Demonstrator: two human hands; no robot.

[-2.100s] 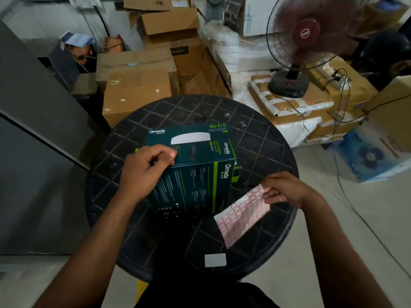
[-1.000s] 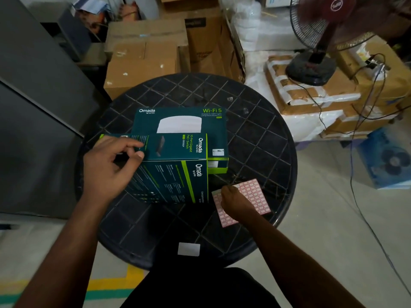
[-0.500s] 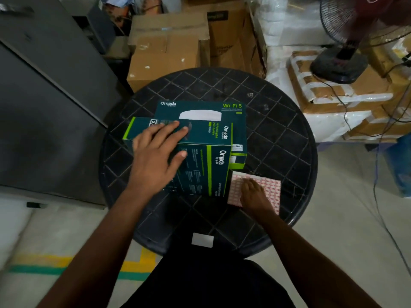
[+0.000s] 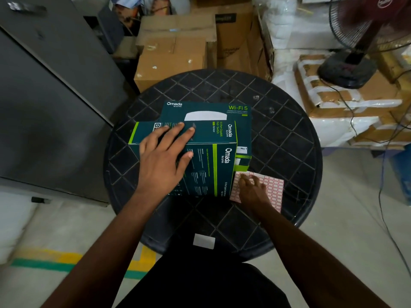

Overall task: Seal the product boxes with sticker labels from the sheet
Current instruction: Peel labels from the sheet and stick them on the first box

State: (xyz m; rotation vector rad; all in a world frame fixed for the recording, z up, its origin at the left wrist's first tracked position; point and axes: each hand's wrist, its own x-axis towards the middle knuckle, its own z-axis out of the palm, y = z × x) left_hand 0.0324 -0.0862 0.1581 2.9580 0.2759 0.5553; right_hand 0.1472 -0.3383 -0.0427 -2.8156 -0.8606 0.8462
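Two dark green product boxes lie on a round black table (image 4: 289, 138). The near Omada switch box (image 4: 213, 165) rests partly on top of the flat Wi-Fi 5 box (image 4: 213, 110) behind it. My left hand (image 4: 164, 156) lies flat on the switch box, fingers spread over its top edge. The sticker sheet (image 4: 273, 190), white with rows of red-bordered labels, lies on the table just right of the switch box. My right hand (image 4: 251, 190) presses down on the sheet, fingertips on the labels near its top left corner.
A white label (image 4: 204, 241) sits on the table's near edge. Cardboard cartons (image 4: 173, 54) stand behind the table, a grey cabinet (image 4: 49, 103) at the left. A standing fan (image 4: 349, 67) and taped packages (image 4: 347, 107) sit at the right, with cables trailing to the floor.
My left hand went from gripping the switch box's left end to lying flat on it. The sticker sheet came down onto the table, and my right hand settled on it.
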